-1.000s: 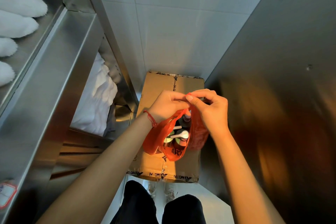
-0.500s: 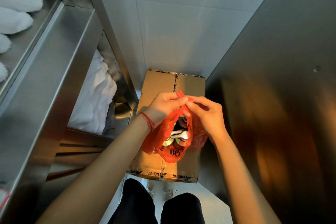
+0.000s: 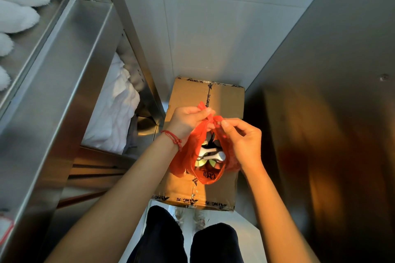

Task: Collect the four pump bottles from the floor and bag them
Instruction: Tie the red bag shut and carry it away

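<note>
A red plastic bag hangs above a cardboard box. Through its mouth I see white pump heads of several bottles packed inside, with green and yellow labels below them. My left hand pinches one red handle strip at the top of the bag. My right hand pinches the other handle right beside it, thumb and forefinger closed on the plastic. The two handles cross between my fingertips. The bottles' bodies are hidden by the bag.
A steel shelf unit stands on the left with white towels on its levels. A steel panel closes the right side and a tiled wall the back. My legs stand before the box.
The bag handles have been pulled up and crossed; my hands have drawn slightly apart, left one higher with a handle end sticking out above it. The bag stays over the box.
</note>
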